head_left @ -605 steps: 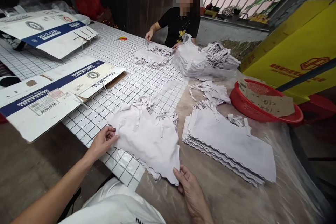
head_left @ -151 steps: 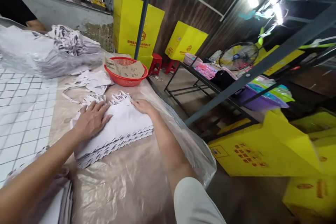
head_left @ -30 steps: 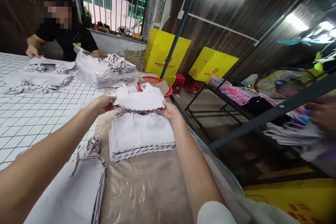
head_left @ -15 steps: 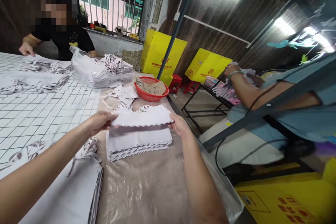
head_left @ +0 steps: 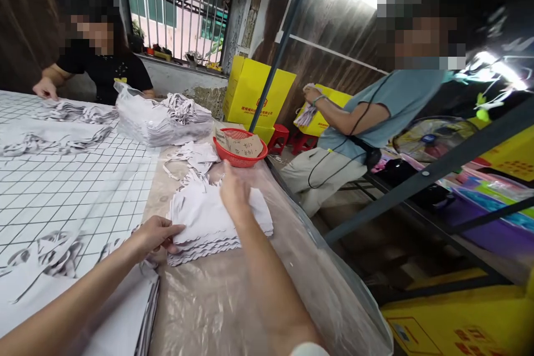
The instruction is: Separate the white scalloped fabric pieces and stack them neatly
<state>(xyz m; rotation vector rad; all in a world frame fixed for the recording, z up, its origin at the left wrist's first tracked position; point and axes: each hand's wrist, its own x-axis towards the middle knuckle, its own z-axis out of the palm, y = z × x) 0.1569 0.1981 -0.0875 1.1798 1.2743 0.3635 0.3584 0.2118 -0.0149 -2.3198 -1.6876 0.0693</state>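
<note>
A stack of white fabric pieces with scalloped near edges lies on the plastic-covered table, narrow straps bunched at its far side. My left hand is at the stack's near left corner, thumb and fingers closed on the edge of the top fabric. Over the far middle of the stack is my right hand, smeared by motion; its fingers are partly hidden, so I cannot tell its grip. Below my left forearm sits another pile of white fabric with loose straps.
Beyond the stack are a red plastic basket holding cardboard and a bagged fabric bundle. A person in black sits across the gridded tabletop. Another in blue stands right, behind a slanted metal bar.
The raised top fabric piece now lies on the stack. My right hand moved left and away from me; my left hand came lower and nearer. The person in blue stands farther off.
</note>
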